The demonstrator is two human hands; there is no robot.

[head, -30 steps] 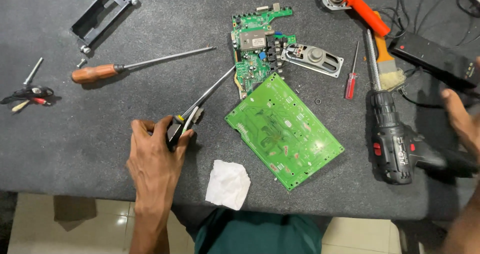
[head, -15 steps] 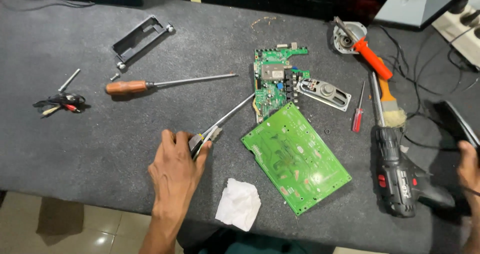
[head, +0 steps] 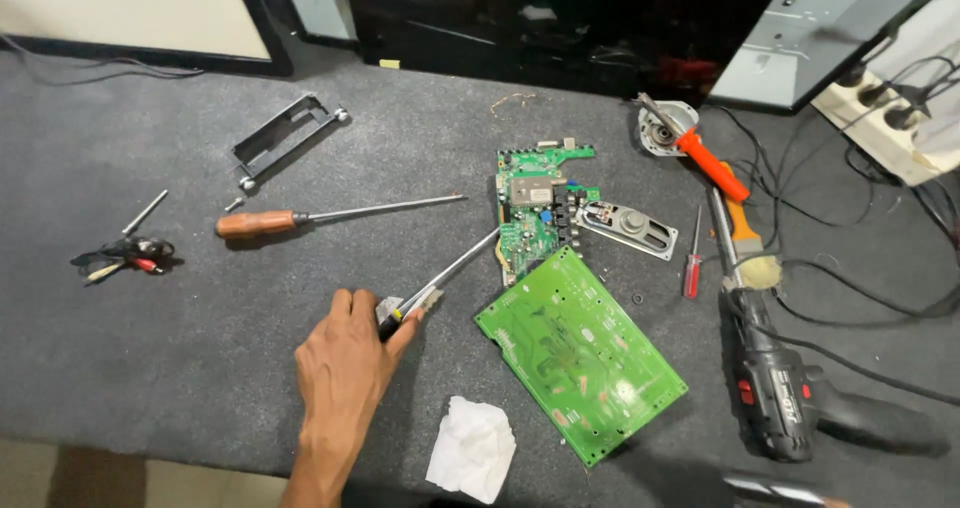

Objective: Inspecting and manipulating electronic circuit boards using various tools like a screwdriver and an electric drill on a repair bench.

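My left hand [head: 345,368] lies on the dark grey table [head: 150,368] with its fingers closed on the black and yellow handle of a long screwdriver [head: 460,263]. The shaft points up and to the right, and its tip reaches the small green circuit board [head: 535,218]. A larger green circuit board [head: 580,353] lies tilted just right of the hand. A crumpled white tissue [head: 472,448] sits below it, near the table's front edge. My right hand is out of view.
A wooden-handled screwdriver [head: 300,218] lies to the left, with a metal bracket [head: 285,138] behind it and red and black clips [head: 125,255] further left. A speaker [head: 630,228], small red screwdriver [head: 692,258], brush [head: 745,243], orange-handled tool [head: 710,163] and black drill [head: 785,388] lie right.
The view has tilted up towards the back of the table. My right hand, seen at the right edge earlier, has left the frame. My left hand stays on the screwdriver.
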